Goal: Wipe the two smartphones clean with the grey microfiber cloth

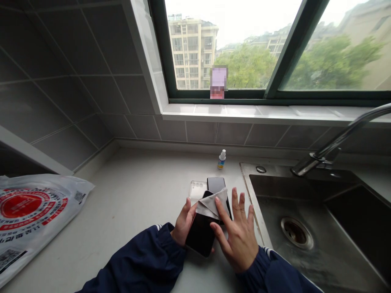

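My left hand (184,223) is closed around a black smartphone (200,235), gripping it by its edges at a tilt above the counter. A grey cleaning cloth (210,205) with zigzag edges lies folded over the phone's upper part. My right hand (241,232) presses the cloth with the index fingertip, its other fingers spread. Behind the held phone, a second phone (215,184) lies on the counter, partly covered by the cloth. Beside it on the left rests a clear phone case (197,189). A small white spray bottle (221,159) with a blue and yellow label stands upright farther back.
To the right is a steel sink (265,211) with a drain (296,232) and a curved faucet (320,152). A white plastic bag (76,191) with red print sits on the left of the white counter (131,191). A tiled wall and window (244,95) close off the back.
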### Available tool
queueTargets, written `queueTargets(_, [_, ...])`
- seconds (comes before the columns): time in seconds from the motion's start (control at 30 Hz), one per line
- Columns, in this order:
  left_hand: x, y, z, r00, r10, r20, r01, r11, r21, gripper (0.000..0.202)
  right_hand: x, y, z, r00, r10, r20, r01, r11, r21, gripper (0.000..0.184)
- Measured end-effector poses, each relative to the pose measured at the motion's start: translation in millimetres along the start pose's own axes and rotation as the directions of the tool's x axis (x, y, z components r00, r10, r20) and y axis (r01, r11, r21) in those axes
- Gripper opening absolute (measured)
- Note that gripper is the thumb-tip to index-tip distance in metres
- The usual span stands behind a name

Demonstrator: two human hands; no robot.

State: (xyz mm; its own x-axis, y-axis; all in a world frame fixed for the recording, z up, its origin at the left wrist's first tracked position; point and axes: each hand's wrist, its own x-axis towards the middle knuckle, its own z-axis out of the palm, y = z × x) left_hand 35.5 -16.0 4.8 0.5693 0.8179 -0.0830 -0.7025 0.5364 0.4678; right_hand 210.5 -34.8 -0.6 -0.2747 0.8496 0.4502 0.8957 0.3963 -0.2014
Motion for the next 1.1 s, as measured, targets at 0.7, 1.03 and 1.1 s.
queueTargets(0.7, [2.2,3.3,6.7,0.998,0.037,0.044,-0.036,0.999,-0.011,0.079,-0.4,-0.3,-3.6,0.997,-0.061,0.044,0.059,0.997,0.043,0.059])
queueTargets(1.03, [2.4,4.3,3.9,0.999,0.023,0.024,-0.022,0.999,-0.034,0.078,-2.1,-2.6,-2.1,0.998,-0.048,0.036,0.046,0.998,0.053,0.060])
queueTargets(1.1, [2.4,4.8,4.9,0.999,-0.022,0.031,0.023,0.999,-0.030,0.078,-2.0,-2.6,-2.1,1.000,0.009,0.012,-0.009,0.999,0.036,0.058])
